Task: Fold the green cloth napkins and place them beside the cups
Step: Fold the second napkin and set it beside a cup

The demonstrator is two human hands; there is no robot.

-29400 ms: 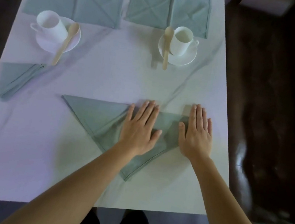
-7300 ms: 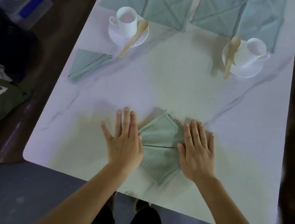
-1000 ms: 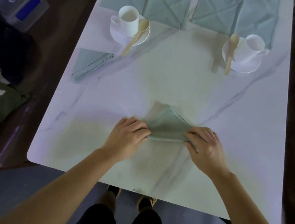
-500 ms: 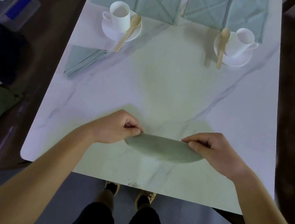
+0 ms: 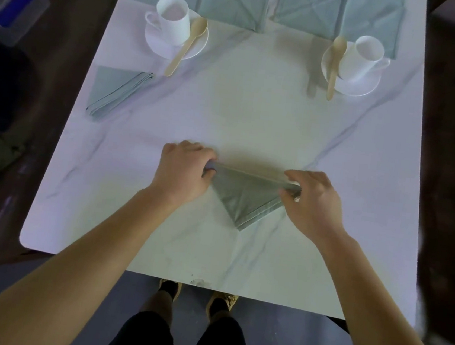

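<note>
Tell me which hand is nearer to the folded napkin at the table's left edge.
Left. The left hand is nearer the person and right of the folded napkin, not touching it. The right hand is farther right, at the other corner of the triangular napkin.

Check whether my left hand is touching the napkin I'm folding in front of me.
Touching. The head view shows the left hand gripping the left corner of the napkin, with its fingers curled over the cloth's top edge.
</note>
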